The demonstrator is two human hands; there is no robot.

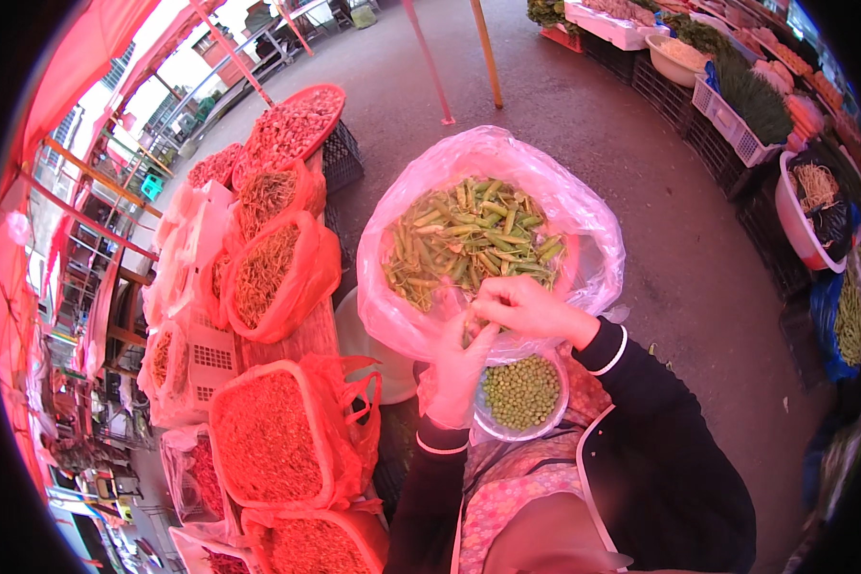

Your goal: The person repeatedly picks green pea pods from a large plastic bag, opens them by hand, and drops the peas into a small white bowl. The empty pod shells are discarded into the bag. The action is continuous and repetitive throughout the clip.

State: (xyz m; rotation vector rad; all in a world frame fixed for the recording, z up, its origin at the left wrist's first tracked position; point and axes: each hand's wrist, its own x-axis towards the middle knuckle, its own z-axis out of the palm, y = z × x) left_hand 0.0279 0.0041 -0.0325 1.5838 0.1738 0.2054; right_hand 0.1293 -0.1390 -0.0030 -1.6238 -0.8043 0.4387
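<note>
A large clear plastic bag (588, 208), its mouth spread wide, holds a heap of green pea pods (473, 229). Over the near edge of that heap my two hands meet, fingertips close together. My left hand (459, 366) has its fingers bent around something small, probably a pod, mostly hidden by the fingers. Touching it from the right, my right hand (527, 305) has thumb and fingers pinched; what lies between them cannot be made out. Just below my hands, a round bowl with a white rim (565, 409) holds shelled green peas (521, 392) against the floral apron (524, 488).
Along the left stands a wooden stall table (280, 351) with red plastic bags of dried goods (265, 276) and a lined basket of red flakes (269, 434). Poles (486, 54) rise ahead. Vegetable crates and basins (807, 215) line the right side.
</note>
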